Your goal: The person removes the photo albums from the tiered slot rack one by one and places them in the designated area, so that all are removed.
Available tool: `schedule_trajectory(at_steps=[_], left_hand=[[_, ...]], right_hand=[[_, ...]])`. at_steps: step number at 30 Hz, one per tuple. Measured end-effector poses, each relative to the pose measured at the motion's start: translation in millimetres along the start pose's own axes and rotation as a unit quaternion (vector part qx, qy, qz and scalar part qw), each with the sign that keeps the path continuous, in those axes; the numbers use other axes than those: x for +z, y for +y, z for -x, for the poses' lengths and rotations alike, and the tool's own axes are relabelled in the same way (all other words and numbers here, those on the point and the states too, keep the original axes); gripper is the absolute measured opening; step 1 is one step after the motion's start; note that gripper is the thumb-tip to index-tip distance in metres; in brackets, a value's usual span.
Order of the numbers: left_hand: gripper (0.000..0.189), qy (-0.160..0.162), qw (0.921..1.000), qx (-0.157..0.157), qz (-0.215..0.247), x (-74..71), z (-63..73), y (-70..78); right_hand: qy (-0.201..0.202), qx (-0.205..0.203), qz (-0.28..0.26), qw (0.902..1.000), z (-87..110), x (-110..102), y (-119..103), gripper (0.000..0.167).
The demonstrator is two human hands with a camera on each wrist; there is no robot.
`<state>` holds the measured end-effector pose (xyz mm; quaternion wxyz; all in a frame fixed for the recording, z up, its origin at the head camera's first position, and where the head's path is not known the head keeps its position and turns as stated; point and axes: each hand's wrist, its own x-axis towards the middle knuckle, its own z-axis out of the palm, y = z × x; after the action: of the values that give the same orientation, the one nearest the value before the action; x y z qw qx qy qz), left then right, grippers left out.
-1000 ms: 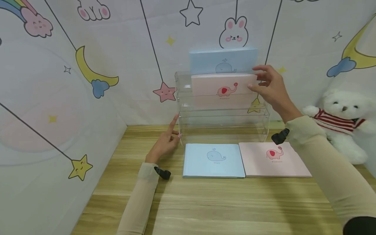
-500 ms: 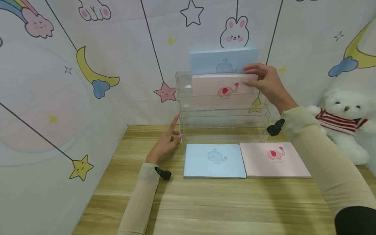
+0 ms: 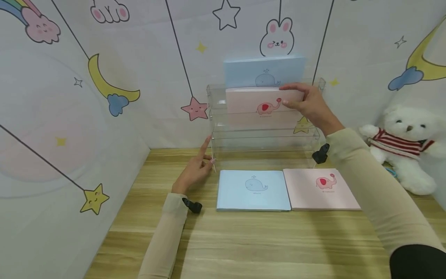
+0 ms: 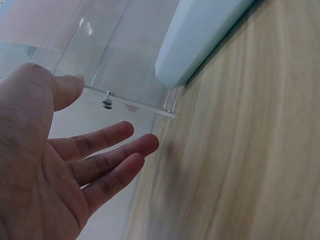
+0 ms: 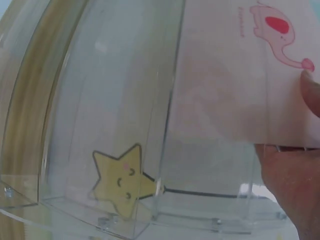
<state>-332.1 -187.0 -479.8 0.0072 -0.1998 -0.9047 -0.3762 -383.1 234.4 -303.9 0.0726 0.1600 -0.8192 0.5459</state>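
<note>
In the head view, a clear acrylic tiered rack [image 3: 265, 144] stands against the back. A pink elephant booklet [image 3: 242, 104] leans upright on one tier, in front of and below a blue whale booklet [image 3: 240, 71]. My right hand [image 3: 311, 106] pinches the pink booklet near its right end, thumb on the cover and fingers over the top edge, mostly hidden behind it. At the rack's left side, my left hand [image 3: 193, 174] touches the panel. The left wrist view shows its thumb [image 4: 68, 91] at the panel edge, with several fingers extended and apart from it.
A second blue whale booklet [image 3: 233, 195] and a second pink elephant booklet [image 3: 304, 197] lie side by side on the wooden table [image 3: 244, 244], before the rack. At right sits a white teddy bear [image 3: 404, 120] in a striped top. A printed cloth [image 3: 156, 50] hangs behind.
My right hand has slid left along the pink booklet's top, from its right edge to near the elephant's trunk. The left hand and the booklets hold their places.
</note>
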Motion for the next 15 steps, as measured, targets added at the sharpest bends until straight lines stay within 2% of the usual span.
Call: schedule_trajectory(at_steps=[5,11,15], left_hand=[[0.088,0.004,1.0000,0.001,-0.003,-0.5,1.1,-1.9],[0.088,0.001,1.0000,0.007,-0.006,0.4,0.9,-0.3],[0.088,0.004,1.0000,-0.001,-0.008,0.2,0.7,1.8]], right_hand=[[0.019,-0.029,-0.014,0.9993,-0.4,7.2,3.7,0.042],[0.050,-0.018,0.005,0.9986,0.8,10.0,4.6,0.040],[0.082,-0.019,-0.007,0.9964,-2.1,14.0,3.9,0.035]])
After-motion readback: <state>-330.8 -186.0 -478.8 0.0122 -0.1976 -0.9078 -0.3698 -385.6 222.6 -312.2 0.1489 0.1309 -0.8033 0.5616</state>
